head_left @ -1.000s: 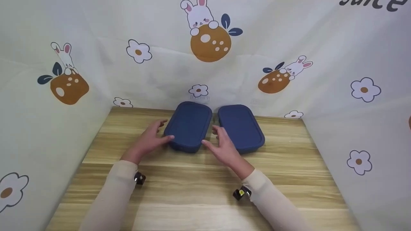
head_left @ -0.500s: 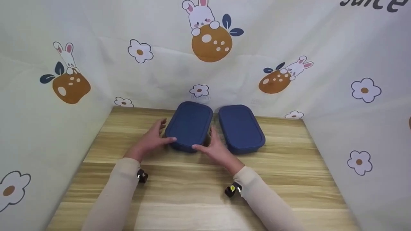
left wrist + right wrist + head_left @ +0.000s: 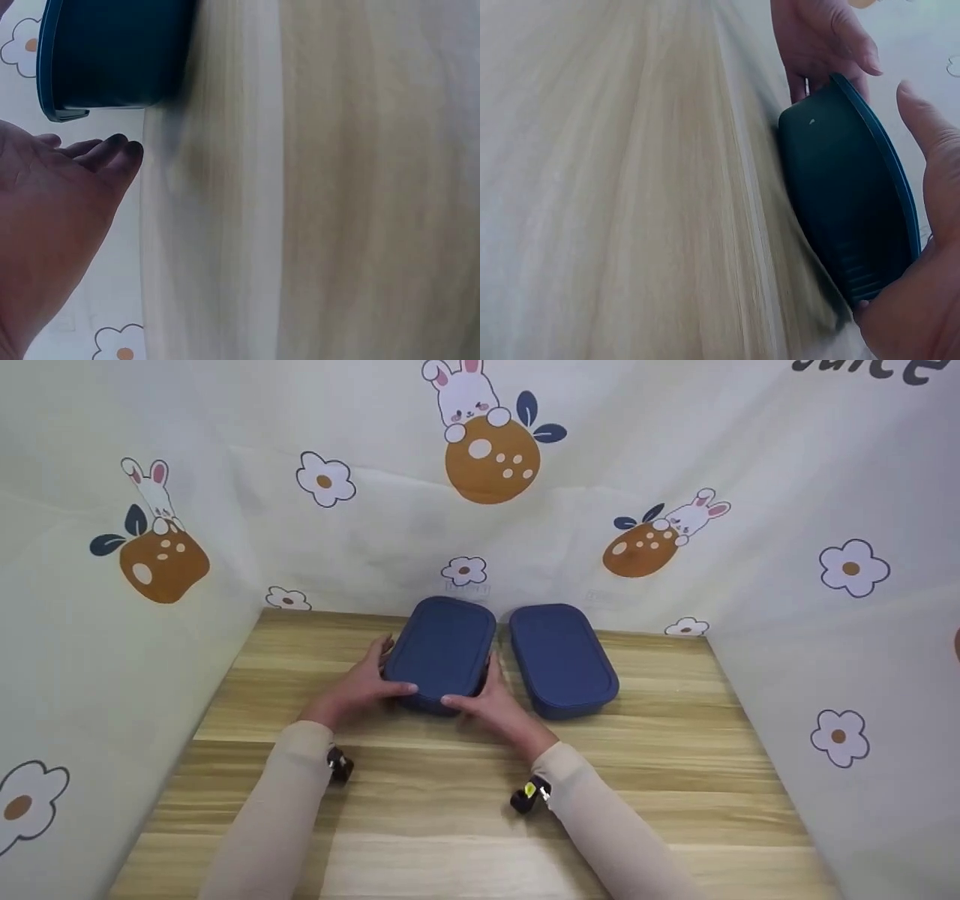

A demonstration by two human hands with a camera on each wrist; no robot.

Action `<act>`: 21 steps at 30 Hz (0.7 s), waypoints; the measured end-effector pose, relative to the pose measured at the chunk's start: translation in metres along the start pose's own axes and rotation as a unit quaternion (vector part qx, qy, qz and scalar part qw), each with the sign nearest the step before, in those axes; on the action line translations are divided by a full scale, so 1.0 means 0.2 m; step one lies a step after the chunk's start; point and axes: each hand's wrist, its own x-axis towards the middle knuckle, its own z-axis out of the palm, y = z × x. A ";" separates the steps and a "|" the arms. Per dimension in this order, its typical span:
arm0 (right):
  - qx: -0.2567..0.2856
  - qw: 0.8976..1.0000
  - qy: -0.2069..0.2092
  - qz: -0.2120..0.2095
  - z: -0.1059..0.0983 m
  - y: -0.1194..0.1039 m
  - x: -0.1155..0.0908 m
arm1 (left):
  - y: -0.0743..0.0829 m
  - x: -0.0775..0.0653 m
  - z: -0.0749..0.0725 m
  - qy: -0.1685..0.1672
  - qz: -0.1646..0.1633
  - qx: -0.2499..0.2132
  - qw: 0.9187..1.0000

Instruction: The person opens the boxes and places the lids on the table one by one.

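Two dark blue, lidded, rectangular lunch boxes stand side by side at the table's back. My left hand (image 3: 358,684) is at the left side of the left lunch box (image 3: 441,645), its thumb reaching over the near left corner. In the left wrist view its fingers are extended, with a gap to the box wall. On the other side, my right hand (image 3: 499,705) has its fingers along the right wall and its thumb stretched toward the near edge of the lid. The right wrist view shows that thumb (image 3: 922,120) held off from the rim. The right lunch box (image 3: 566,656) is untouched.
The boxes rest on a wood-grain table (image 3: 420,810), close to a pale cloth backdrop (image 3: 375,540) printed with rabbits, oranges and flowers. This cloth also rises along both sides. A narrow gap separates the two boxes, and the right hand's fingers reach into it.
My right hand has moved left, off the edge of the right lunch box, to the left one. My left hand has shifted slightly inward. Both boxes have stayed in place.
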 end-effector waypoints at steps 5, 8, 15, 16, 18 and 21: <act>-0.001 1.000 -0.011 0.013 0.01 0.01 0.02 | 0.00 0.02 0.01 -0.005 -0.013 0.003 1.000; 0.014 1.000 -0.017 0.016 0.01 0.01 0.03 | -0.01 0.04 0.01 -0.006 -0.018 0.001 1.000; 0.021 1.000 -0.016 0.014 0.03 0.04 0.05 | -0.02 0.07 0.02 -0.006 -0.014 -0.008 1.000; 0.023 1.000 -0.016 0.012 0.03 0.04 0.05 | -0.02 0.07 0.02 -0.008 -0.009 -0.012 1.000; 0.031 0.999 -0.015 0.006 0.04 0.05 0.05 | -0.02 0.08 0.02 -0.012 0.002 -0.017 1.000; 0.051 0.999 -0.013 -0.010 0.04 0.06 0.06 | -0.02 0.09 0.03 -0.026 0.020 -0.032 0.999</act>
